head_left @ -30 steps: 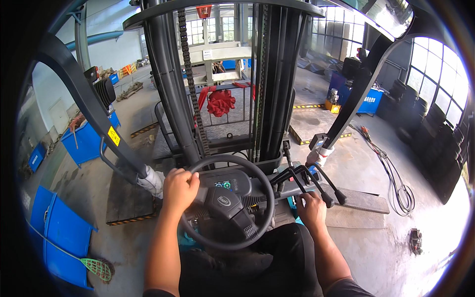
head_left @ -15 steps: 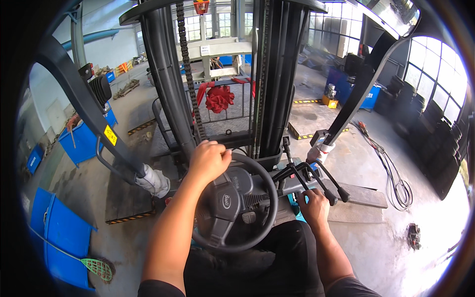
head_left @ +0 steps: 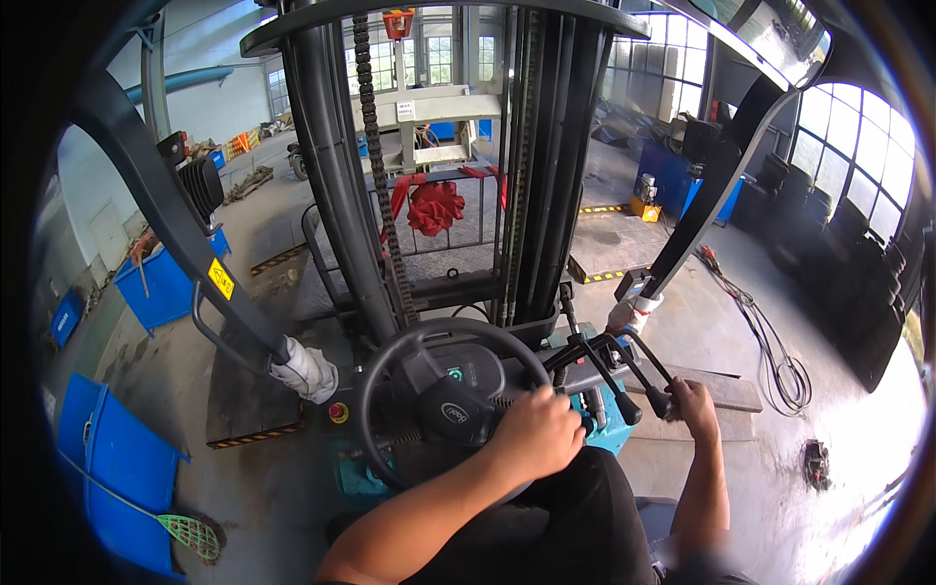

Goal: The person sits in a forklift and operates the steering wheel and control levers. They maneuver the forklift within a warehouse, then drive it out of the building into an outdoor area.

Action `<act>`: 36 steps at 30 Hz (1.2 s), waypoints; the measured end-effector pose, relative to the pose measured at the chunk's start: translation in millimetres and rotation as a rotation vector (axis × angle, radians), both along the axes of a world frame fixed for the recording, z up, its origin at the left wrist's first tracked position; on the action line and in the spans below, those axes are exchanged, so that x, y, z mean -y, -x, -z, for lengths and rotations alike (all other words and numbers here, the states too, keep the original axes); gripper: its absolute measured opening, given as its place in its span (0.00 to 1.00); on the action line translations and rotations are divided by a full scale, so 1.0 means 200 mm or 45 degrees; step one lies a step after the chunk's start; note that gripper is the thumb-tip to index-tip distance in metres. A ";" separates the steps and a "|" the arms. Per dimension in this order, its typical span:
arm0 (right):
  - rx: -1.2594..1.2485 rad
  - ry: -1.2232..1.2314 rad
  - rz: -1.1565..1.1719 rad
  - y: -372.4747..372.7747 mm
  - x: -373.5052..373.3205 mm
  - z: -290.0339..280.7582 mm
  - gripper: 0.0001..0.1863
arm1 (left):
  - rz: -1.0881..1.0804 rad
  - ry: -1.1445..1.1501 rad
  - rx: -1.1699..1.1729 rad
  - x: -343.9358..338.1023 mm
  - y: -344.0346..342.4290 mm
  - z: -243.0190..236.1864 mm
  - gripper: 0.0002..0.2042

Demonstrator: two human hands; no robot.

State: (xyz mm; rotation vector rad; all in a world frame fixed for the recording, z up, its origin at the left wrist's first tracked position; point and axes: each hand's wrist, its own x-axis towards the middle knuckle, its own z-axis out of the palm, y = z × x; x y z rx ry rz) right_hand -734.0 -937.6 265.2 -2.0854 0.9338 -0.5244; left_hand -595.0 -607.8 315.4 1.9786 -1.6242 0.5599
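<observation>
Steering wheel (head_left: 442, 395), black, round-rimmed, its dark hub (head_left: 472, 427) bearing a pale oval emblem (head_left: 454, 412); sits centrally on the mast's (head_left: 548, 166) near side. Left hand (head_left: 539, 431) clamps its right rim (head_left: 534, 364); right hand (head_left: 695, 408) curls around the rightmost lever (head_left: 647, 358).

the left hand (head_left: 541, 432) shows only its back & covers the rt part of the steering wheel (head_left: 454, 413), so the palm is hidden. the rt hand (head_left: 694, 407) hides the end of the outermost lever (head_left: 650, 360), & the rt forearm (head_left: 703, 487) is blurry nr the lower edge. the mast (head_left: 336, 156) is cut off at the top, the dark stack (head_left: 834, 278) on the far rt is too blurred to identify, & the white label (head_left: 406, 110) is too small to read.
</observation>
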 end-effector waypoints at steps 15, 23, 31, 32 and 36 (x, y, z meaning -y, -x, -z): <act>0.016 -0.115 -0.010 0.30 -0.06 0.33 0.30 | -0.108 0.130 -0.234 -0.49 0.25 0.04 0.15; 0.025 -0.175 0.043 0.25 -0.07 0.27 0.27 | -0.125 0.160 -0.231 -0.50 0.25 0.03 0.15; 0.035 -0.147 0.035 0.22 -0.08 0.24 0.26 | -0.114 0.178 -0.230 -0.51 0.25 0.03 0.15; 0.027 -0.174 0.052 0.22 -0.08 0.25 0.26 | -0.123 0.187 -0.235 -0.51 0.25 0.03 0.15; 0.089 -0.140 0.012 0.21 -0.05 0.26 0.25 | -0.139 0.190 -0.245 -0.51 0.26 0.04 0.15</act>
